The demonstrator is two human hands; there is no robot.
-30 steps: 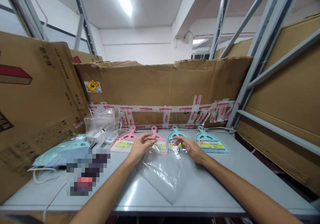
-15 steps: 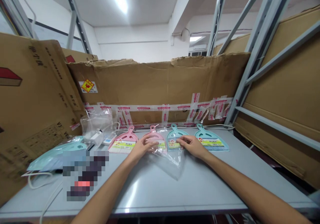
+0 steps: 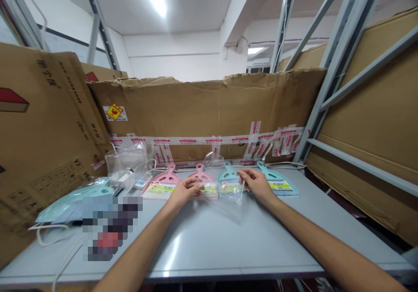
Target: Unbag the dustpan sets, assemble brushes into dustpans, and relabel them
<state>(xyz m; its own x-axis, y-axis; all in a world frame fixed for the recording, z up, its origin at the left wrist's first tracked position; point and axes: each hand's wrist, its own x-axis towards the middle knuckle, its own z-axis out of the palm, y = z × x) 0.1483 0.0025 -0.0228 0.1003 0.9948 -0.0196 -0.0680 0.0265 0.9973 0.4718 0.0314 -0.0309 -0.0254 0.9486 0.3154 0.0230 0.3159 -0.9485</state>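
Between my hands a clear plastic bag is stretched above the table. My left hand pinches its left side, in front of a pink dustpan-shaped item. The bag's right side is in the closed fingers of my right hand, close to a teal item with a printed label. Another pink item lies left of my left hand. A second teal one lies at the right, partly behind my right hand.
Teal items in clear plastic lie at the left beside a blurred-out patch. Crumpled clear bags and white cables are behind them. A cardboard wall closes the table's back edge.
My right hand has moved slightly right and up, drawing the bag wider. The bag's lower corner has lifted, and my left hand has barely moved.
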